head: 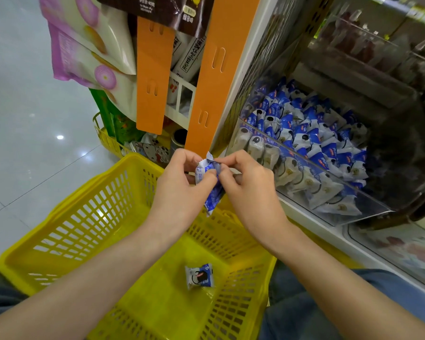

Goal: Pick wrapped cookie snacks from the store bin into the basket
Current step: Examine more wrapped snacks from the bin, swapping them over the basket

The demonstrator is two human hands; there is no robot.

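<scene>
Snack: blue-and-white foil-wrapped cookie packet (210, 185) | pinched by left hand (179, 185) and right hand (248, 182), above near yellow plastic lattice basket (96, 212), likely so release lands inside | second packet (199, 276) on basket floor | clear acrylic store bin (317, 166) right, well stocked

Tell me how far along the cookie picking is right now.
Done: one wrapped snack lies on the floor of the yellow basket. In hand: a second packet, pinched between the left hand and right hand above the basket, not yet dropped. Left: release it, then pick more from the clear bin, which holds many packets.
</scene>
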